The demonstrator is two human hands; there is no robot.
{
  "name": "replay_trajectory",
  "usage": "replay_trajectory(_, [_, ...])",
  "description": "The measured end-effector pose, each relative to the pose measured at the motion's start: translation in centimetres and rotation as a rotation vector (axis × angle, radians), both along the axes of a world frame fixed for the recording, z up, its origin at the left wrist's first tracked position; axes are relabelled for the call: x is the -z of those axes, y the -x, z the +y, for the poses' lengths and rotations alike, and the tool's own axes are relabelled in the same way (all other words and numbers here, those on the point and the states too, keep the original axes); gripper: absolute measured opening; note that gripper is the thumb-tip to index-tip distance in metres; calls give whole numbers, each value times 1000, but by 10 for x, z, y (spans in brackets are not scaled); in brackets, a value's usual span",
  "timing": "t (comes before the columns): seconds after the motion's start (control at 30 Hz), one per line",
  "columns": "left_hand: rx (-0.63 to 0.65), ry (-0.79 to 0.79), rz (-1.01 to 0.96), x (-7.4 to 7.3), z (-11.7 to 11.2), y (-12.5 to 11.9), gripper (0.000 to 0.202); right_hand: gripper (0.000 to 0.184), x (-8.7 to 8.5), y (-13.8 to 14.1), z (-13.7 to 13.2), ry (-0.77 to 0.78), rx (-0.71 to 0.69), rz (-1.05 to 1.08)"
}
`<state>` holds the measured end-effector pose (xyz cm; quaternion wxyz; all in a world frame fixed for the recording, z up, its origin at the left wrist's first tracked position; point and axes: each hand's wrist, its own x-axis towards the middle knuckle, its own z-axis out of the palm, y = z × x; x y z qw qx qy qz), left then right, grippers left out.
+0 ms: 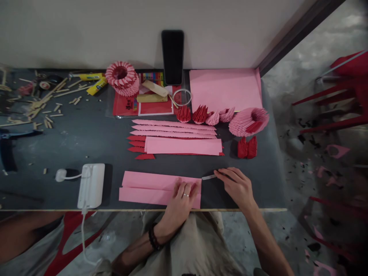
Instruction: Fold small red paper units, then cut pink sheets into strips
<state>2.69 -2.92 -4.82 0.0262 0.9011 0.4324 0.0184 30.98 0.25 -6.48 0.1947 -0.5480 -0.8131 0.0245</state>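
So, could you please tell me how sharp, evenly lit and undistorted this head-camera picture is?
Head view: the middle is sharp, where the left hand presses the pink paper and the right hand holds a thin blade; the table edge bows from wide-angle distortion; the corners darken and blur; the phone shows no glare.

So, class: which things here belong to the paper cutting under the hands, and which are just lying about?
In use: left hand pressing folded pink paper; right hand holding small blade.

Lying about: phone, white power bank, glue sticks, wooden sticks.
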Motion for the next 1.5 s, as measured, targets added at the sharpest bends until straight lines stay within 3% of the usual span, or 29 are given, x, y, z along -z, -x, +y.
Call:
replay_trajectory(0.33, [23, -14, -31, 6, 0, 2, 57, 45, -13, 55, 46, 1, -196, -7])
replay_trajectory(0.47, [38, -19, -51, 2, 1, 8, 59, 41, -11, 58, 52, 17, -262, -20])
replay_trajectory(0.63, [-130, -77, -116, -3, 0, 21, 63, 48, -12, 50, 45, 1, -215, 6])
replay_trajectory(0.77, [-227, -35, -180, -4, -1, 29, 64, 47, -14, 52, 41, -12, -195, 4])
replay_trajectory(0.97, [-91, 8, -214, -2, -7, 35, 62, 49, -15, 37, 31, 53, -187, 10])
replay_trajectory(1.2, [60, 5, -54, 0, -10, 13, 58, 49, -11, -9, -3, 155, -63, 33])
replay_trajectory(1.5, [105, -27, 34, 0, -5, 15, 53, 51, -10, -6, 9, 169, -53, 59])
